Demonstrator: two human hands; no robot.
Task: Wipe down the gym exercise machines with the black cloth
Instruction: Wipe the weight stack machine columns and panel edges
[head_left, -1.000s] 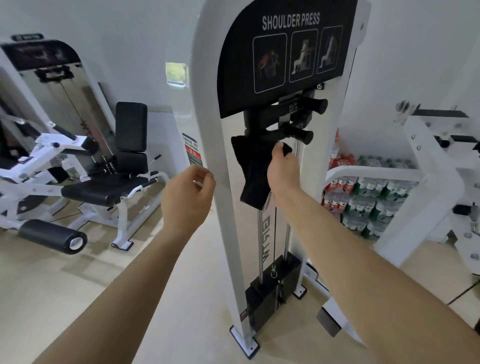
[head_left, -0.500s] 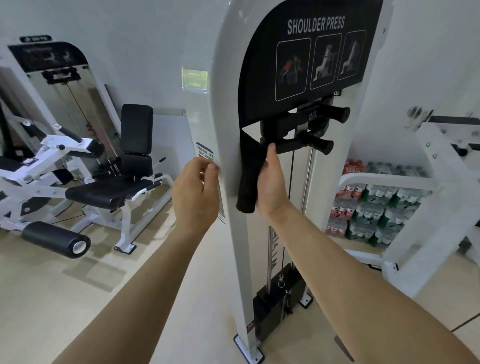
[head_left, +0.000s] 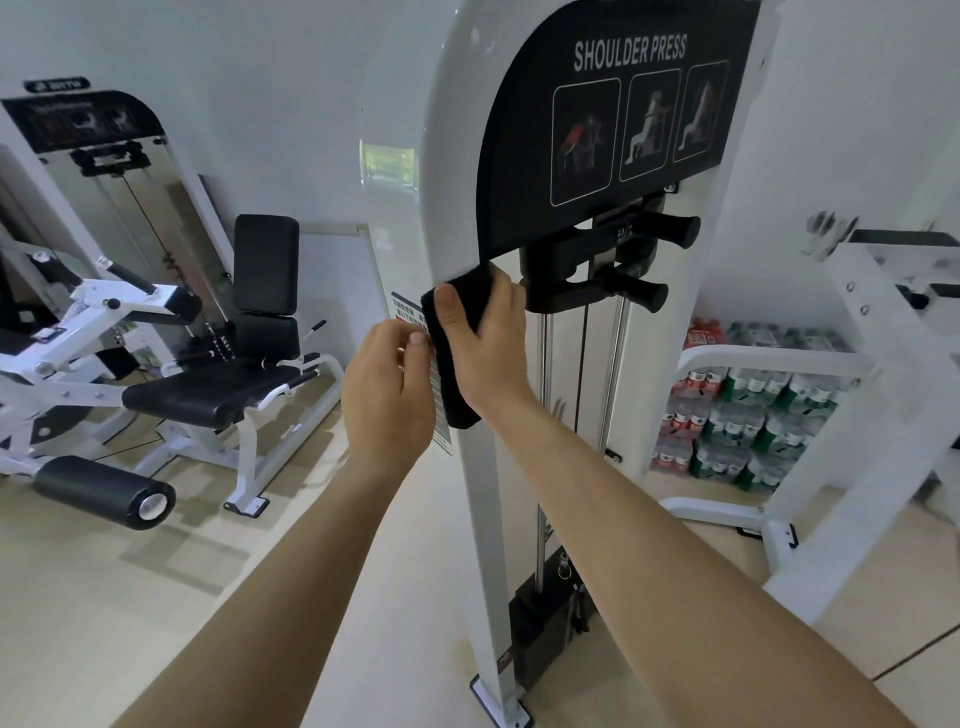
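My right hand (head_left: 483, 343) has its grip clamped on the folded black cloth (head_left: 457, 353), pressed to the front edge of the white steel shoulder-press upright (head_left: 483, 493) just under its black instruction panel (head_left: 613, 119). My left hand (head_left: 387, 395) is curled shut beside it, pinching at the warning sticker (head_left: 441, 410). I'd wipe flat-palmed, in long downward strokes. I count one cloth, two hands, two black knobs (head_left: 675, 231).
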